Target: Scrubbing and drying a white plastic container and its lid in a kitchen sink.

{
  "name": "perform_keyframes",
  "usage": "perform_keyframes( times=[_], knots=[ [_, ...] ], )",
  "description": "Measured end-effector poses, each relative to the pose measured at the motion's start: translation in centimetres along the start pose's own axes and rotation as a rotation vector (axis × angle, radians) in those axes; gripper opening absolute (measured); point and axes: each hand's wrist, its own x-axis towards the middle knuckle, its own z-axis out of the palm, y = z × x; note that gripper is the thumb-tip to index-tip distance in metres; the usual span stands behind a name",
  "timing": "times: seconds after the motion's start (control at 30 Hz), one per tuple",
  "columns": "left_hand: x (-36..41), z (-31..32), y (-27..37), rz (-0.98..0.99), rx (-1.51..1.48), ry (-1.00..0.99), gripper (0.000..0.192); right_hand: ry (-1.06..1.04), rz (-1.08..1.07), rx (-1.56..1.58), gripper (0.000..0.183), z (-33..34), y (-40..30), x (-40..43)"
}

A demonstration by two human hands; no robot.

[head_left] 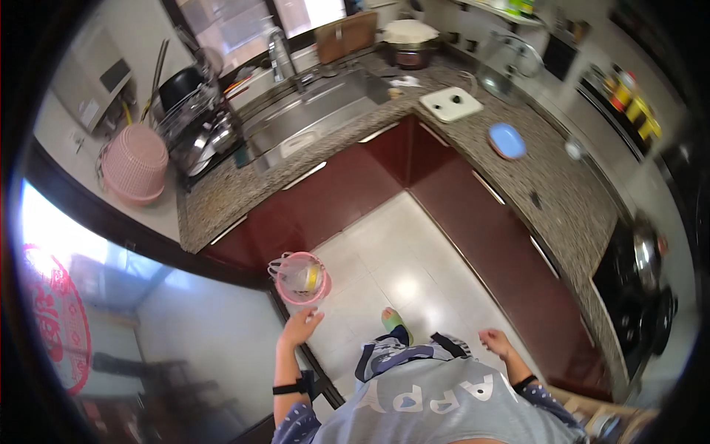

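My left hand point(301, 326) hangs over the floor with nothing in it, thumb and fingers apart. Nearest to it is a pink waste bin point(321, 295) on the tiled floor, just beyond the fingertips in the picture. A clear plastic bag and something yellow point(313, 277) are in the bin. On the other side, my right hand point(495, 342) hangs near the dark red base cabinets point(471, 244), touching nothing. Its fingers are loosely curled, and nothing shows in it.
A granite counter point(571, 194) bends round a steel sink point(338, 105). On it are a blue dish point(507, 141), a white board-like item point(452, 104) and a loaded dish rack point(205, 127). A cooktop point(621, 277) lies right; a glass door point(183, 333) stands left.
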Motion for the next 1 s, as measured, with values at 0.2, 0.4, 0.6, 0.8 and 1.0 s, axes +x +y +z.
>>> perform_keyframes(
  times=[0.2, 0.4, 0.6, 0.8, 1.0],
  knots=[
    [10.8, -12.2, 4.7, 0.043, -0.256, -0.034, 0.047, -0.262, 0.201, -0.37, 0.035, -5.2, -6.7, 0.3],
    [24.1, -20.7, 10.4, -0.009, -0.812, 0.11, 0.043, -0.359, 0.236, 0.42, 0.028, -10.2, -34.6, 13.7],
    [35.9, -24.9, 13.6, -0.198, -0.827, 0.068, 0.044, -0.512, 0.168, 0.904, 0.023, -4.7, -60.4, 29.4],
    [48.5, -29.6, 10.2, -0.039, -0.404, 0.177, 0.049, -0.698, 0.128, 0.606, 0.023, -0.1, -74.8, 37.4],
    [60.3, -29.2, 7.2, -0.139, -0.105, 0.075, 0.045, -0.457, -0.161, 0.272, 0.024, 2.6, -80.4, 42.9]
  ],
)
